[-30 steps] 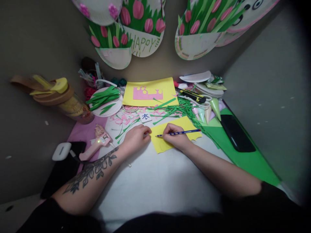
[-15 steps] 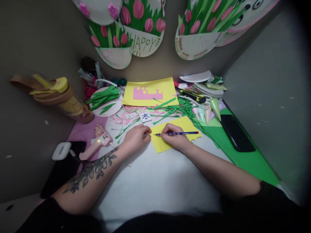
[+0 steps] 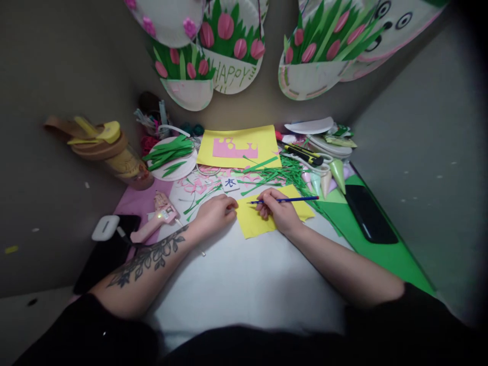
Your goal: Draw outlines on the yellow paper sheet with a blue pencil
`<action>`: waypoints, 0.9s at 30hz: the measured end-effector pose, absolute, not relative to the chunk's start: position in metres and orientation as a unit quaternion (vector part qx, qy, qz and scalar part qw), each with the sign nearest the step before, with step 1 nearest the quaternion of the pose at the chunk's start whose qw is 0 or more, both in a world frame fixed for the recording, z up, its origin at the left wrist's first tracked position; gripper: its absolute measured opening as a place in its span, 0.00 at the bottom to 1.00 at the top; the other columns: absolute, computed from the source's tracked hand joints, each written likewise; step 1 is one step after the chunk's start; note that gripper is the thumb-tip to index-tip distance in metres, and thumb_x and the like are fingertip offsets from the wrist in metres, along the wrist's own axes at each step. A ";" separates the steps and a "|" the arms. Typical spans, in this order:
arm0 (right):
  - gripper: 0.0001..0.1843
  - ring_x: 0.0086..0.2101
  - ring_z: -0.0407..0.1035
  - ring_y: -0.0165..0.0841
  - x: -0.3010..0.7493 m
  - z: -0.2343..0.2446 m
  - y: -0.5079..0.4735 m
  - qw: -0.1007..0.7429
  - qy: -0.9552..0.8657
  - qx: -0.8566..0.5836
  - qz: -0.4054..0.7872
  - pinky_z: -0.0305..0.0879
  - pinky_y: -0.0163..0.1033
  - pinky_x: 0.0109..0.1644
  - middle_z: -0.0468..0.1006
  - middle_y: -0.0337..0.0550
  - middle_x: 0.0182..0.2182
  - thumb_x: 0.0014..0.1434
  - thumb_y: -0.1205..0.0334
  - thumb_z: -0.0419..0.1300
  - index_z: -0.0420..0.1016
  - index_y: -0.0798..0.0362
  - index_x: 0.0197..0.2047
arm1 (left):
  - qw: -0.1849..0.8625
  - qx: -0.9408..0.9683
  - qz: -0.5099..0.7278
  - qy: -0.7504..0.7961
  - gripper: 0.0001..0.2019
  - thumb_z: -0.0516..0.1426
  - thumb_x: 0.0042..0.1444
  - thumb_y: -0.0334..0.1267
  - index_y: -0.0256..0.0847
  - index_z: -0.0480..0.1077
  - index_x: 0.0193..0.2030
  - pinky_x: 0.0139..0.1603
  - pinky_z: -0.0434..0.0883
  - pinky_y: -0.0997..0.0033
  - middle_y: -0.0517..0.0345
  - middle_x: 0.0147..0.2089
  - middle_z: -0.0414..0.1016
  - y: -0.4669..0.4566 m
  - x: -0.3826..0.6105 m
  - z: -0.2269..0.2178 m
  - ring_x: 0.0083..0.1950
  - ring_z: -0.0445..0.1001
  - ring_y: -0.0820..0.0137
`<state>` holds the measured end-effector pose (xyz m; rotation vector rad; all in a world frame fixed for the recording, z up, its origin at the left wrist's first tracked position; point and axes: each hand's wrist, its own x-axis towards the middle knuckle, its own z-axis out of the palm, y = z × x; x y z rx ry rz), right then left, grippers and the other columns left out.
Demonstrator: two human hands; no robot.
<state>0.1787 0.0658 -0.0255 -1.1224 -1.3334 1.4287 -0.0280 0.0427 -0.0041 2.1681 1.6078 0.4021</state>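
Observation:
My right hand [image 3: 280, 211] grips a dark blue pencil [image 3: 295, 200] over a small yellow paper [image 3: 251, 226]. The pencil lies nearly level, its tip above the paper's upper left part; I cannot tell if the tip touches. My left hand [image 3: 215, 216] rests at the paper's left edge, its fingers curled and closed on that edge. Just beyond the hands sits a small white square [image 3: 230, 184] with a blue drawn mark. The paper's right edge is cut unevenly.
Green paper strips [image 3: 290, 170] and pink scraps [image 3: 196, 183] lie behind the hands. A larger yellow sheet [image 3: 238, 131] with a pink cut-out piece is farther back. The pink glue gun [image 3: 156, 221] lies left, a black phone [image 3: 368, 213] right. Scissors and a cutter [image 3: 305, 153] sit back right.
My right hand has lifted and turned a little, raising the pencil away from where its tip was on the yellow paper. My left hand stays at the paper's edge. The view has shifted slightly.

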 end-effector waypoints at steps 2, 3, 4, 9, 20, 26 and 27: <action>0.17 0.21 0.66 0.27 0.179 -0.022 0.066 0.414 -0.552 -0.430 0.582 0.62 0.33 0.23 0.75 0.40 0.23 0.57 0.46 0.55 0.69 0.53 0.34 | 0.204 0.780 0.146 0.574 0.12 0.52 0.52 0.36 0.44 0.73 0.42 0.38 0.67 0.71 0.58 0.41 0.75 0.042 -0.027 -0.003 0.40 0.72 0.68; 0.17 0.21 0.67 0.27 0.179 -0.020 0.066 0.403 -0.566 -0.423 0.582 0.63 0.33 0.24 0.75 0.40 0.24 0.57 0.46 0.56 0.70 0.53 0.34 | 0.203 0.781 0.148 0.572 0.12 0.52 0.52 0.36 0.44 0.73 0.42 0.38 0.67 0.72 0.58 0.41 0.75 0.042 -0.027 -0.003 0.40 0.72 0.68; 0.17 0.22 0.68 0.27 0.178 -0.019 0.067 0.388 -0.581 -0.419 0.581 0.64 0.33 0.25 0.75 0.41 0.24 0.56 0.47 0.57 0.70 0.53 0.33 | 0.202 0.782 0.150 0.571 0.12 0.52 0.52 0.36 0.44 0.73 0.42 0.39 0.67 0.72 0.58 0.41 0.75 0.041 -0.027 -0.003 0.40 0.72 0.68; 0.09 0.21 0.65 0.26 0.177 -0.021 0.072 0.335 -0.631 -0.417 0.562 0.62 0.33 0.25 0.72 0.36 0.21 0.52 0.58 0.61 0.65 0.52 0.28 | 0.194 0.786 0.152 0.567 0.12 0.52 0.52 0.36 0.44 0.73 0.42 0.38 0.67 0.72 0.59 0.40 0.76 0.041 -0.028 -0.004 0.40 0.72 0.68; 0.05 0.23 0.59 0.26 0.175 -0.028 0.075 0.318 -0.711 -0.411 0.473 0.54 0.32 0.25 0.67 0.34 0.21 0.46 0.64 0.60 0.66 0.53 0.24 | 0.201 0.782 0.144 0.572 0.12 0.52 0.52 0.37 0.44 0.73 0.42 0.38 0.67 0.73 0.58 0.41 0.75 0.043 -0.027 -0.004 0.41 0.72 0.68; 0.08 0.23 0.59 0.26 0.173 -0.029 0.073 0.314 -0.724 -0.412 0.456 0.53 0.32 0.26 0.66 0.35 0.20 0.47 0.61 0.60 0.66 0.53 0.22 | 0.209 0.779 0.142 0.574 0.12 0.52 0.52 0.37 0.44 0.73 0.41 0.38 0.67 0.73 0.58 0.41 0.75 0.044 -0.027 -0.004 0.41 0.72 0.68; 0.07 0.23 0.59 0.26 0.172 -0.029 0.073 0.313 -0.727 -0.411 0.453 0.53 0.32 0.26 0.66 0.35 0.20 0.47 0.61 0.60 0.66 0.53 0.22 | 0.210 0.778 0.142 0.574 0.12 0.52 0.52 0.37 0.43 0.73 0.41 0.38 0.67 0.73 0.58 0.41 0.75 0.044 -0.027 -0.004 0.41 0.72 0.68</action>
